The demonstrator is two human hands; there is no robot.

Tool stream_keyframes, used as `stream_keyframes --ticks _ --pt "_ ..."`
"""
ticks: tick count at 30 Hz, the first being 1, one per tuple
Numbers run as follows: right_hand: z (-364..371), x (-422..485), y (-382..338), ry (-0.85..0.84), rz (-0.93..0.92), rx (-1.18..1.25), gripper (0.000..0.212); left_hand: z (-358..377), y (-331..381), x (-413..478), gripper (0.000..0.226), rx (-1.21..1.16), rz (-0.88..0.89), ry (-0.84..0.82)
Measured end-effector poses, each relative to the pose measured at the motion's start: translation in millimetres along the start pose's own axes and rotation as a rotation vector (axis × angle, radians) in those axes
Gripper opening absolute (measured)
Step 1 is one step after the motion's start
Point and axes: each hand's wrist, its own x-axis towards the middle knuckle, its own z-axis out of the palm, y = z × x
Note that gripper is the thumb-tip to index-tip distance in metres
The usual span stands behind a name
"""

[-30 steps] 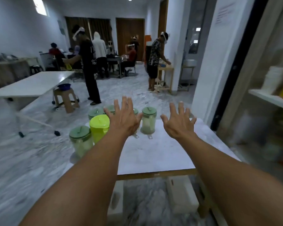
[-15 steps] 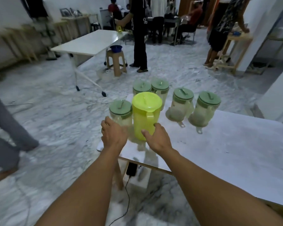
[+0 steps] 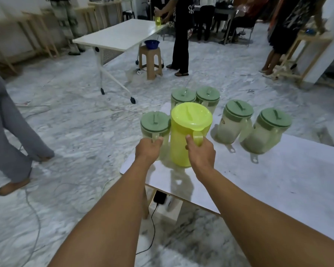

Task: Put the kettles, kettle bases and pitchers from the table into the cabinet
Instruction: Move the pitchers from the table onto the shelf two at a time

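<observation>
Marble-floored room, white desk (image 3: 278,189) corner: left hand (image 3: 148,150) grips handle of clear green-lidded plastic pitcher (image 3: 155,130), right hand (image 3: 201,153) grips yellow plastic pitcher (image 3: 183,137) handle; both still on desk, next lift and carry to cabinet.

The yellow pitcher (image 3: 178,145) looks like translucent plastic, smooth and a little glossy. The clear pitcher (image 3: 166,143) at the left corner of the table (image 3: 278,182) has cloudy plastic walls and a matt green plastic lid (image 3: 155,122). The table top is smooth, white and slightly shiny, and the floor (image 3: 81,128) looks like polished marble.
</observation>
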Motion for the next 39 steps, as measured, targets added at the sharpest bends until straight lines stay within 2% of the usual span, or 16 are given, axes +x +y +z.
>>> stream_keyframes --ticks 3,8,12,15,23,27,32,39 --pt "-20.4 2.0 3.7 0.032 0.006 0.035 0.029 2.7 7.3 -9.3 0.046 -0.077 0.059 -0.072" --pt "-64.7 -17.5 -12.1 0.133 -0.024 0.073 0.036 12.3 42.5 -41.0 0.031 -0.154 0.161 -0.227" --pt "-130.5 -46.7 -35.2 0.333 -0.047 0.117 0.033 25.6 103.0 -86.5 0.030 -0.254 0.252 -0.269" --pt "-199.9 -77.6 -53.3 0.521 -0.052 0.151 0.040 43.3 149.9 -141.8 0.035 -0.329 0.373 -0.341" --pt "-394.0 -218.0 -72.3 1.110 -0.007 0.208 0.067 112.9 238.7 -348.1 0.049 -0.442 0.638 -0.622" --pt "-482.9 -304.3 -66.9 1.440 0.040 0.178 0.057 141.8 264.9 -468.9 0.046 -0.472 0.690 -0.799" --pt "-569.5 -418.4 -55.3 1.824 0.065 0.090 0.057 165.3 278.0 -625.3 0.056 -0.513 0.749 -1.027" --pt "-671.7 -562.7 -23.3 2.143 0.152 0.016 0.056 184.6 253.0 -828.5 0.063 -0.492 0.843 -1.319"
